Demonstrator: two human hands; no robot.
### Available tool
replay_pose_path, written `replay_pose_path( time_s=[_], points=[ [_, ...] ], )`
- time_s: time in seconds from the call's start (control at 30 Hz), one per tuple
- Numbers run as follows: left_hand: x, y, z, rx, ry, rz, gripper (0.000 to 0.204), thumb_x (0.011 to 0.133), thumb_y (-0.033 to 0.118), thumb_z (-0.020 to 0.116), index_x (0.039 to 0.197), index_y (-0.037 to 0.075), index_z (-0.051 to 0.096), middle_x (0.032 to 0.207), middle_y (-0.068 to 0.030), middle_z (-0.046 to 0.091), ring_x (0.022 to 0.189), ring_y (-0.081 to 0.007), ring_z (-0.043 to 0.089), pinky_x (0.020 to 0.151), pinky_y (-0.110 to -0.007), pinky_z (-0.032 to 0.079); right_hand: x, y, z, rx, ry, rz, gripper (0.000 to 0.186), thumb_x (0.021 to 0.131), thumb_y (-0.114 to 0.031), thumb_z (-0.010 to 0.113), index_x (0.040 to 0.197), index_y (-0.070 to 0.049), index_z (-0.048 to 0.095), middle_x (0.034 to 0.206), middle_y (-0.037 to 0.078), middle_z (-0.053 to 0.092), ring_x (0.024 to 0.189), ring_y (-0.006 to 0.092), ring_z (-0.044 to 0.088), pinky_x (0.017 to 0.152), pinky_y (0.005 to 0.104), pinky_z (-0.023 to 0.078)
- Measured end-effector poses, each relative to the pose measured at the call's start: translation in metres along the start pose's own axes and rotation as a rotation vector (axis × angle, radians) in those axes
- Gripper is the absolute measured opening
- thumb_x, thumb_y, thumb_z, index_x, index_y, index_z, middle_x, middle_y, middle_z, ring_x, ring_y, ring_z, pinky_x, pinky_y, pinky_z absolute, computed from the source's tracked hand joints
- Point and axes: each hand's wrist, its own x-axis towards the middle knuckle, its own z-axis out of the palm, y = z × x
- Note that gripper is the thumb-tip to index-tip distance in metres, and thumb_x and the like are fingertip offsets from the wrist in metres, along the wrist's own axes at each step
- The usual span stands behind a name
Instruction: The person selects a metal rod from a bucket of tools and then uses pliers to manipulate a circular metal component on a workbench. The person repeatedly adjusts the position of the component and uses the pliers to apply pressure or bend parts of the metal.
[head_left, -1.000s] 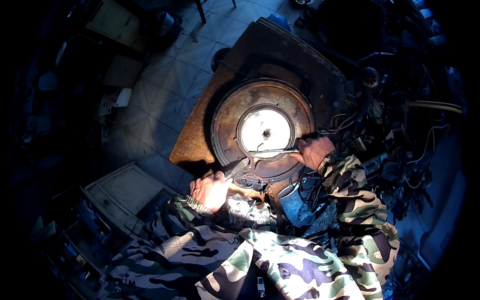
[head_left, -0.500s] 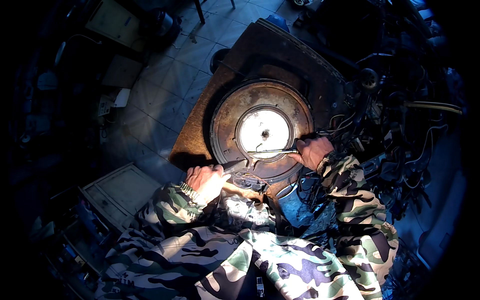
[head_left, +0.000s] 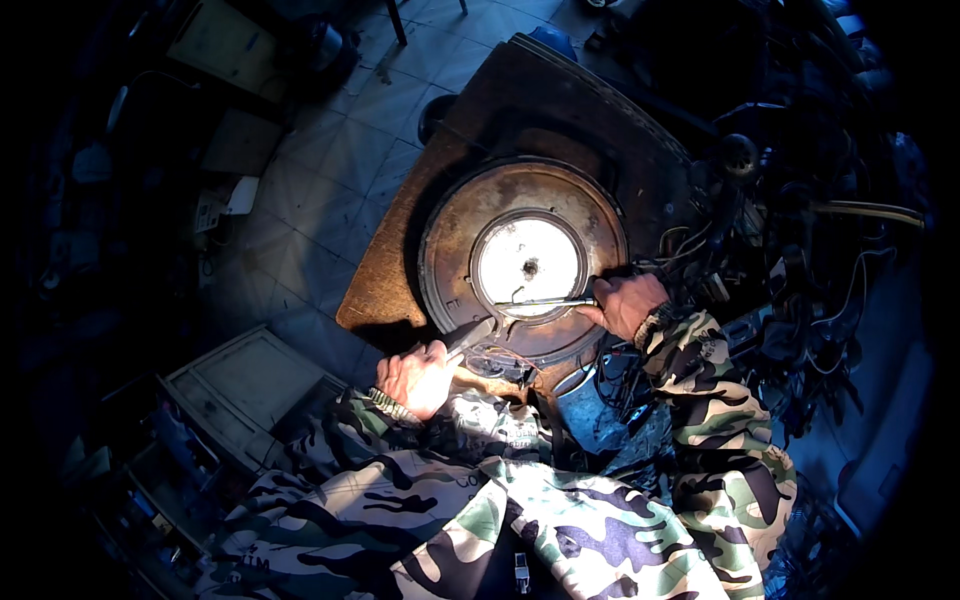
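Observation:
A round, rusty metal housing (head_left: 448, 230) lies on a brown board, with a brightly lit white disc (head_left: 515, 255) inside its inner ring. My left hand (head_left: 412, 380) is closed around a grey tool with a flat, tapering blade (head_left: 472, 335); its tip rests at or just over the housing's near-left face. From the right, my right hand (head_left: 628, 305) grips a thin metal rod (head_left: 545, 302), perhaps a screwdriver. The rod runs leftward across the disc's near edge, and its handle end is hidden in my fingers. Thin wires (head_left: 500, 352) show at the housing's near rim.
The brown board (head_left: 385, 270) reaches past the housing toward the far side. Tangled cables and dark parts (head_left: 770, 250) crowd the right. A pale cabinet panel (head_left: 240, 385) stands at the lower left, beside a tiled floor (head_left: 310, 220). Camouflage cloth covers my lap.
My left hand has shifted slightly toward me, and its tool now slants more steeply, tip still by the ring. My right hand and the rod hold their place.

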Motion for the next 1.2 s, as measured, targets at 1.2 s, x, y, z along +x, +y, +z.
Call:
replay_pose_path(
  time_s=[1.2],
  points=[
    [0.004,-0.004,0.008,-0.047,-0.079,-0.001,0.034,0.095,0.039,0.063,0.092,0.006,0.06,0.081,-0.0162,0.072,0.068,-0.0386,0.07,0.059,-0.051,0.053,-0.02,-0.116,-0.069,-0.406,0.119,0.165,0.035,0.085,-0.042,0.069,0.082,-0.009,0.058,0.072,0.007,0.059,0.068,0.0225,0.062,0.054,0.0356,0.047]
  ],
)
